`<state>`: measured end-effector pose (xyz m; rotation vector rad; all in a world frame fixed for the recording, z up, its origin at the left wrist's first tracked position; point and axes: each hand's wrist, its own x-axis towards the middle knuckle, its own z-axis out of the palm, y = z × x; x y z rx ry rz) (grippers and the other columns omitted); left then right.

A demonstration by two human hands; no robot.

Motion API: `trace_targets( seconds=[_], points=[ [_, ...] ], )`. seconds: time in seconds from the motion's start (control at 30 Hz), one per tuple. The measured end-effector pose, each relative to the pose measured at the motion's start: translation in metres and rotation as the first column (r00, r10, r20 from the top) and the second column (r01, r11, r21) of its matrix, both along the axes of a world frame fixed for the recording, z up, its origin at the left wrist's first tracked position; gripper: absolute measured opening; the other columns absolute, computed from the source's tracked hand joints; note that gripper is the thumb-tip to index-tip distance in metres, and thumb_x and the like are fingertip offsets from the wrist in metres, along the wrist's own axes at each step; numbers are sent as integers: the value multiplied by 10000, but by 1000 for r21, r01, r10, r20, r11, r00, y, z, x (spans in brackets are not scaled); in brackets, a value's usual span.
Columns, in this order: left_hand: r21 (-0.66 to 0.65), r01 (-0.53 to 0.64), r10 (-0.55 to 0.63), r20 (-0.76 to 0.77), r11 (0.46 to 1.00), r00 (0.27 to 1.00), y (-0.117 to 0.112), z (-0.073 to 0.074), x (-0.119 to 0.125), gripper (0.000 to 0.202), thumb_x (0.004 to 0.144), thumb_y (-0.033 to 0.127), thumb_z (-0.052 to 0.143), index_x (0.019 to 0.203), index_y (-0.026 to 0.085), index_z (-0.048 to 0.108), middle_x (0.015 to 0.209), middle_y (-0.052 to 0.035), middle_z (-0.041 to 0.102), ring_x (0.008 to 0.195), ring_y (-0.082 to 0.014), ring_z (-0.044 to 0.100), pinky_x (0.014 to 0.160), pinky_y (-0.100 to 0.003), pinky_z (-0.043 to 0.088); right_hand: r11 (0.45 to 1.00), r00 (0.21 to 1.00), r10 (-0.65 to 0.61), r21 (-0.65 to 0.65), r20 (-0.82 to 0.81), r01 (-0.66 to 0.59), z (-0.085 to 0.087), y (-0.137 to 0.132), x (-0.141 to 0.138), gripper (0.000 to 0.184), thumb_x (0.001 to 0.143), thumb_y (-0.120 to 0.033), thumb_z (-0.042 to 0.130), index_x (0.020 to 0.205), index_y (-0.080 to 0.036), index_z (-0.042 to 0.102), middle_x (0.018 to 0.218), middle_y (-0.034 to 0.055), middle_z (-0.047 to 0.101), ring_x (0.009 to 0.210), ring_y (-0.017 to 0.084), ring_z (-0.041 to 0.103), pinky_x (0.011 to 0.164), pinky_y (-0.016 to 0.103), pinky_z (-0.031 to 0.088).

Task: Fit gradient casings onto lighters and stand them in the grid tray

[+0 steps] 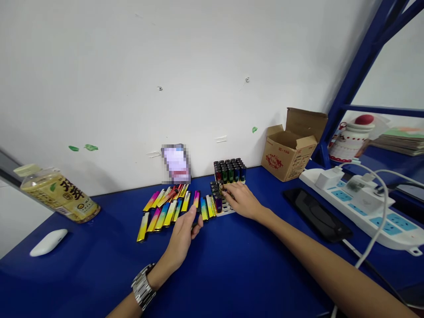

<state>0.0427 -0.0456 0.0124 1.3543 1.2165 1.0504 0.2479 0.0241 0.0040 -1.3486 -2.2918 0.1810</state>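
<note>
So, left hand (183,234) is holding a dark item (195,220), tray (226,211) lying ahead-right; right hand (243,198) is sitting nearer, over upright lighters (218,204), grip unclear.

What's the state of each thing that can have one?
Brown cardboard box: open
Yellow-labelled plastic bottle: capped
White rounded case: looks closed
Flat black phone: screen dark
Upright phone: screen lit
White power strip: chargers plugged in
Shiny multicoloured oblong pieces: loose
White perforated tray: partly filled

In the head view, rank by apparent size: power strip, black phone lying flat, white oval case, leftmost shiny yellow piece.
1. Power strip
2. Black phone
3. White oval case
4. Leftmost shiny yellow piece
</note>
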Motion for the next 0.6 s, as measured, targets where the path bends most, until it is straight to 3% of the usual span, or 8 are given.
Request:
trace_targets(
  seconds=[0.1, 0.23, 0.6],
  points=[
    [-42, -9, 12, 74, 999, 997, 4, -5, -2, 505, 769, 617, 519, 525, 188, 409, 445, 87, 256, 398, -52, 249, 400, -208, 215, 1000, 1000, 1, 2, 17, -1, 0, 0, 0, 266, 968, -270, 378, 1075, -164, 597, 1002, 98, 668, 891, 216, 546, 786, 318, 369],
    [-72, -92, 90, -25, 993, 996, 3, -9, -3, 505, 697, 609, 569, 493, 208, 340, 425, 93, 265, 360, -38, 232, 373, -200, 196, 1000, 1000, 4, 14, 27, -5, 1, -1, 0, 241, 960, -257, 398, 1060, -157, 593, 977, 102, 663, 882, 214, 541, 772, 311, 368],
    [13, -98, 98, -155, 995, 983, -2, -9, 0, 442, 760, 560, 499, 543, 216, 326, 481, 84, 273, 400, -51, 230, 381, -199, 187, 999, 1000, 6, 38, 21, -7, 2, -3, 0, 180, 945, -251, 435, 976, -166, 590, 898, 90, 654, 827, 216, 532, 740, 318, 373]
  ],
)
